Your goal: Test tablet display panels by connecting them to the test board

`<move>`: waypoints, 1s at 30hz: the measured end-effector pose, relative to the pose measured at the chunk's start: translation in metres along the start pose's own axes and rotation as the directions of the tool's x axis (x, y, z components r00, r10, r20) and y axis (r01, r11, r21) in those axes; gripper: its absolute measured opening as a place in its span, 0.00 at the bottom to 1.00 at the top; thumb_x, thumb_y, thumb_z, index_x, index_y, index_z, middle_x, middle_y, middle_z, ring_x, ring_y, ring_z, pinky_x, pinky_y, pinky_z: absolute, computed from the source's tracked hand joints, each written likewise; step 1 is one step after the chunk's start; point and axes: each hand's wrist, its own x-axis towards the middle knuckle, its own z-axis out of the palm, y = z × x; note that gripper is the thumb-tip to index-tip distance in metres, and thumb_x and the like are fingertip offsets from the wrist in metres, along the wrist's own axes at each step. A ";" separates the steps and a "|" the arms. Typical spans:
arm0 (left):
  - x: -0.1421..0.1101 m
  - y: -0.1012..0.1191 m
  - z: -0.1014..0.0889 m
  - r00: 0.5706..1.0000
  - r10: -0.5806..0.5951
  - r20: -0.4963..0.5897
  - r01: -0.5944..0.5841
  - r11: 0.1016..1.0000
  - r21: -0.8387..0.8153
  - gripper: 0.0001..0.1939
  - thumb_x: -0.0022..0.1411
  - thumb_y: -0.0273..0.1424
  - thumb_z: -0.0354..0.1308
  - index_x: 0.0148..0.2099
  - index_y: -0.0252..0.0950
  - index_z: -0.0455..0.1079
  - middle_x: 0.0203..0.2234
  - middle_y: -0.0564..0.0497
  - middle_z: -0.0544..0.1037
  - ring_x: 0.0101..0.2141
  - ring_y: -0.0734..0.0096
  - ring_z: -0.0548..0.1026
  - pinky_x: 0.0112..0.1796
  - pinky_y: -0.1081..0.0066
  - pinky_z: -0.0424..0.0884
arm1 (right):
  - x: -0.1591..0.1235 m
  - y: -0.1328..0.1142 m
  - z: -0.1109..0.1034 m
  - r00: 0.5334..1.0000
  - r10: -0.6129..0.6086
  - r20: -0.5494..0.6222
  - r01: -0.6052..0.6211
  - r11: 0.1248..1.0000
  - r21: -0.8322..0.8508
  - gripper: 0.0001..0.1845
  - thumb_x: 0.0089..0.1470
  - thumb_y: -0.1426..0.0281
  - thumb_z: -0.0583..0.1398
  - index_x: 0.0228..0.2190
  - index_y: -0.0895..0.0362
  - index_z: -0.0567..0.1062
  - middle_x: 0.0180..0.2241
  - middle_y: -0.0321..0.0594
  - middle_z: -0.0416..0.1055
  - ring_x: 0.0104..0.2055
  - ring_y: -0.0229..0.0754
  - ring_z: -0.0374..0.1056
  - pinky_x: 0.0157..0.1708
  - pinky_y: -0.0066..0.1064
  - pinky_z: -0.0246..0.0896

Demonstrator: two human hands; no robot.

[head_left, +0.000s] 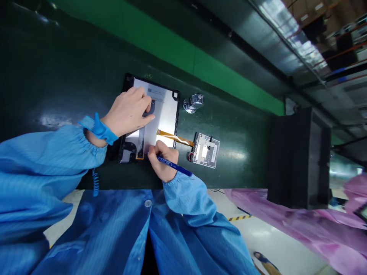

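Tablet assembly (160,114), one unit, lies back-side up in a black frame on the dark green bench (57,76), left of centre and directly beyond your chest. Your left arm comes in from the left in a blue sleeve, with one blue wrist strap (99,129) and its coiled cord hanging off the near bench edge. Your left hand (129,112) rests palm-down on the far-left part of the unit, fingers curled and pressing on a small dark part there; it grips nothing that can be seen. Your right hand (163,160) sits at the near edge of the unit, fist closed around one blue pen-like tool (174,166), tip pointing left onto the near edge of the panel. One orange flex cable (174,138) runs from the panel rightward to one small circuit board (205,151), lying flat just right of your right hand. One shiny metal object (194,102) stands beyond the board, near the unit's far-right corner. One tall black box (298,156) stands well apart at the right end.
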 end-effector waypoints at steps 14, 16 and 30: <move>0.012 -0.004 0.000 0.985 -0.084 -0.151 0.077 0.996 -0.052 0.22 0.69 0.36 0.40 0.31 0.35 0.71 0.39 0.42 0.77 0.42 0.52 0.75 0.40 0.59 0.66 | 0.018 0.049 -0.084 0.991 -0.064 -0.117 0.046 0.988 -0.149 0.09 0.62 0.64 0.55 0.33 0.53 0.73 0.32 0.37 0.73 0.34 0.40 0.67 0.41 0.35 0.60; 0.013 -0.004 -0.003 0.988 -0.078 -0.134 0.067 0.994 -0.088 0.25 0.69 0.36 0.38 0.24 0.36 0.67 0.33 0.44 0.77 0.39 0.56 0.75 0.40 0.60 0.66 | 0.024 0.057 -0.095 0.992 -0.114 0.045 0.121 0.963 -0.243 0.11 0.60 0.63 0.59 0.27 0.54 0.70 0.30 0.38 0.73 0.36 0.42 0.67 0.44 0.37 0.58; 0.012 0.004 0.006 0.963 0.154 -0.220 -0.170 0.984 -0.054 0.24 0.70 0.34 0.35 0.41 0.31 0.71 0.42 0.39 0.73 0.46 0.52 0.69 0.50 0.54 0.62 | 0.070 0.038 -0.081 0.963 -0.162 0.215 -0.022 0.747 0.664 0.18 0.56 0.66 0.64 0.29 0.54 0.57 0.27 0.32 0.73 0.25 0.30 0.67 0.30 0.26 0.63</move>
